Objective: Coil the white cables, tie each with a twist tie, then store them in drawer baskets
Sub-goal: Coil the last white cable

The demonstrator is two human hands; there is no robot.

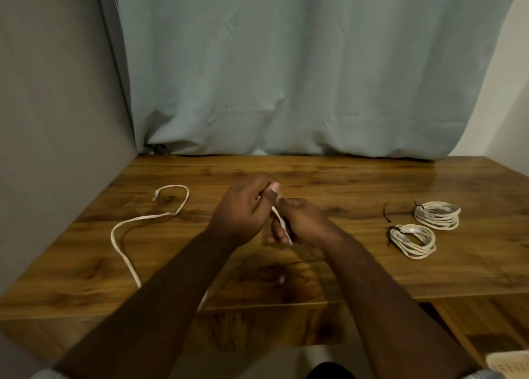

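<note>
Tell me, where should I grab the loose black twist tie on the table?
Pinch the loose black twist tie near the middle of its curve, coming from above. It is thin, lies flat on the table, and sits just left of the two coiled cables, so that side looks freer.

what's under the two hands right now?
Bare wooden table, plus the loose white cable both hands grip. Its run beneath the left forearm is covered, so hidden.
</note>
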